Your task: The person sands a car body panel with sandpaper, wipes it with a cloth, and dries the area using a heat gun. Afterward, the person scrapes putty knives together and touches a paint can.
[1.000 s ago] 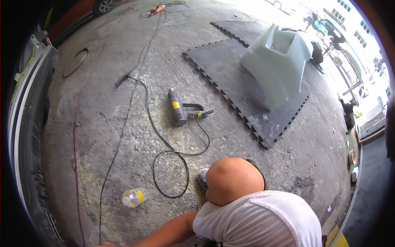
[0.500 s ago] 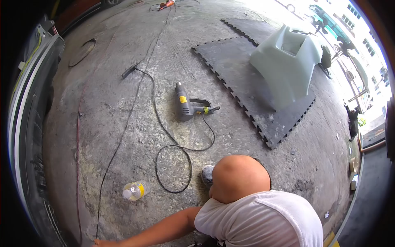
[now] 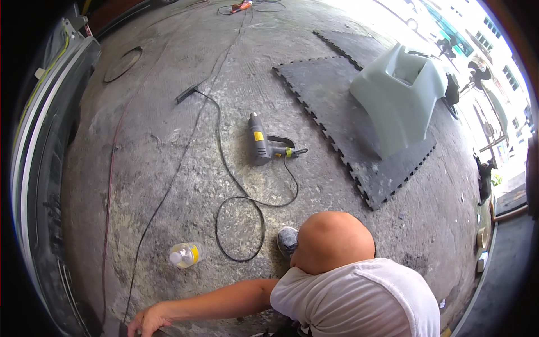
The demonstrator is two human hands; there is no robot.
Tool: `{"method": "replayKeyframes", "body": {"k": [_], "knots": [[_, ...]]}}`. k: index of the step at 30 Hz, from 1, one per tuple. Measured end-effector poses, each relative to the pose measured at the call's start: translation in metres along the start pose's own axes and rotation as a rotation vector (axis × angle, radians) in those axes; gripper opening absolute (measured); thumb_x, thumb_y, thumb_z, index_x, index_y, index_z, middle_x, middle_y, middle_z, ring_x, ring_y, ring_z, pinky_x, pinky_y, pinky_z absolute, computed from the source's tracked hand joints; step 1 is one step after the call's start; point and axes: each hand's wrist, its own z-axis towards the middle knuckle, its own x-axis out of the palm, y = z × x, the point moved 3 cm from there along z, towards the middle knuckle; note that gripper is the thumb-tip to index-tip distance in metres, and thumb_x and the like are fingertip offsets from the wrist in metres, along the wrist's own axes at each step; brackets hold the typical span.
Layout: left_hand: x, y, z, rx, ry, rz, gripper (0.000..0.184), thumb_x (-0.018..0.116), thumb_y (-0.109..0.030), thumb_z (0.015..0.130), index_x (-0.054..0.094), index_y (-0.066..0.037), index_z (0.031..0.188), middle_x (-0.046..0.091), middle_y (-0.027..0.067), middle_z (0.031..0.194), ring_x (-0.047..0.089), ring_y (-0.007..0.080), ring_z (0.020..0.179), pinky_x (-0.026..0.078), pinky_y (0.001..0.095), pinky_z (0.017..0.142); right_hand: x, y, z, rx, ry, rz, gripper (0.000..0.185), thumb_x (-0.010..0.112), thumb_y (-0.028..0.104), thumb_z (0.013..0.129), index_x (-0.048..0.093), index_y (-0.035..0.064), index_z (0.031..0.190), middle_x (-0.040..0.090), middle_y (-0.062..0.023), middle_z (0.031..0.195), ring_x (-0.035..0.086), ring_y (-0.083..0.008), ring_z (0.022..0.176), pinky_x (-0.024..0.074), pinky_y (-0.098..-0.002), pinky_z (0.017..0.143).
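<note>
My right arm stretches to the left from a white short sleeve. My right hand [image 3: 149, 321] is low at the bottom left, its fingers spread and pointing down and its thumb apart. The frame edge cuts off the fingertips, close to a dark grey surface I cannot make out. Just above the hand, a thin black cable runs down the floor. A clear plastic bottle [image 3: 185, 255] with a yellow label lies nearest the forearm. Farther off, a grey heat gun [image 3: 259, 141] rests on the concrete, its cord [image 3: 264, 224] looped. My left hand is out of view.
My bent knee [image 3: 337, 241] and a grey shoe [image 3: 287, 241] are at the lower middle. A pale green moulded panel [image 3: 393, 106] sits on dark interlocking mats [image 3: 320, 73]. A vehicle door sill [image 3: 33, 168] lines the left side. A red hose [image 3: 112, 163] crosses the floor.
My right hand has come further into view at the bottom left, showing its fingers more fully. The view has shifted slightly, so the floor objects appear a little further right.
</note>
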Motion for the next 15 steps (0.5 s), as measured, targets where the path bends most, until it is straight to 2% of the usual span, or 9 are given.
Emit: {"method": "replayKeyframes", "body": {"k": [2,4,5,7,8,9,10,12,15], "knots": [[-0.023,0.006,-0.006,0.079,-0.312,-0.096,0.101,0.078,-0.053,0.084,0.024,-0.022,0.163,0.045,0.0208,0.155,0.043,0.0448,0.142,0.038,0.0562,0.113,-0.004,0.008,0.0,-0.078,-0.299,-0.077,0.08,0.078,0.019,0.077,0.045,0.0093,0.149,0.057,-0.016,0.126,0.058,-0.0271,0.117,0.0489,-0.04,0.095],[0.05,0.078,0.009,0.124,-0.236,-0.861,0.094,0.062,-0.05,0.092,0.014,-0.01,0.163,0.033,0.0166,0.161,0.038,0.0358,0.145,0.03,0.0483,0.121,0.011,0.021,-0.013,-0.235,-0.322,0.177,0.071,0.079,0.018,0.08,0.051,0.0083,0.145,0.06,-0.0083,0.123,0.058,-0.0176,0.112,0.0491,-0.0334,0.092],[0.042,0.055,0.0,0.091,-0.092,-1.282,0.096,0.066,-0.043,0.093,0.01,-0.009,0.163,0.04,0.0184,0.156,0.038,0.0321,0.146,0.025,0.0472,0.123,0.016,0.022,-0.012,-0.239,-0.286,0.324,0.068,0.075,0.012,0.084,0.05,0.0091,0.147,0.063,-0.0058,0.12,0.059,-0.0153,0.109,0.0491,-0.0306,0.092],[0.094,0.075,-0.008,-0.03,0.025,-1.881,0.09,0.064,-0.056,0.094,0.024,-0.01,0.16,0.04,0.0137,0.157,0.04,0.0306,0.144,0.03,0.0485,0.121,0.032,0.016,-0.009,-0.265,-0.234,0.405,0.067,0.072,0.009,0.086,0.048,0.0091,0.149,0.054,-0.0085,0.139,0.051,-0.0176,0.125,0.0447,-0.032,0.102],[0.113,0.079,-0.017,-0.066,-0.011,-2.03,0.09,0.06,-0.067,0.092,0.03,-0.013,0.157,0.039,0.0136,0.158,0.041,0.0317,0.143,0.032,0.0486,0.119,0.043,0.009,-0.006,-0.215,-0.173,0.474,0.066,0.07,0.008,0.087,0.048,0.0095,0.149,0.049,-0.0092,0.145,0.046,-0.0194,0.131,0.0402,-0.0331,0.107],[0.058,0.012,-0.002,0.015,-0.117,-1.978,0.095,0.054,-0.076,0.088,0.029,-0.017,0.158,0.039,0.017,0.158,0.041,0.0364,0.143,0.032,0.0499,0.119,0.054,0.004,-0.003,-0.163,-0.157,0.502,0.066,0.071,0.009,0.087,0.048,0.0094,0.149,0.047,-0.0086,0.146,0.047,-0.0209,0.131,0.0379,-0.0343,0.109],[0.054,0.008,0.004,-0.002,-0.232,-2.04,0.097,0.049,-0.081,0.087,0.028,-0.019,0.159,0.038,0.0201,0.158,0.041,0.0418,0.141,0.036,0.0524,0.116,0.063,-0.007,0.002,-0.134,-0.185,0.454,0.068,0.071,0.01,0.086,0.047,0.0104,0.15,0.046,-0.0071,0.143,0.049,-0.0202,0.127,0.0386,-0.035,0.109],[0.047,0.013,0.003,-0.012,-0.245,-2.147,0.101,0.044,-0.087,0.084,0.029,-0.02,0.158,0.04,0.0218,0.156,0.043,0.0451,0.139,0.04,0.0535,0.112,0.069,-0.006,0.005,-0.078,-0.208,0.412,0.065,0.073,0.006,0.086,0.052,0.0168,0.146,0.048,-0.0048,0.128,0.053,-0.0191,0.121,0.0428,-0.0343,0.106],[0.026,0.017,-0.002,-0.113,-0.238,-2.217,0.111,0.044,-0.091,0.08,0.033,-0.012,0.157,0.042,0.0245,0.153,0.044,0.0438,0.138,0.039,0.057,0.113,0.059,0.009,0.007,-0.056,-0.321,0.178,0.064,0.073,0.008,0.086,0.052,0.0188,0.146,0.045,-0.0062,0.123,0.052,-0.0209,0.116,0.044,-0.0331,0.104]]}}
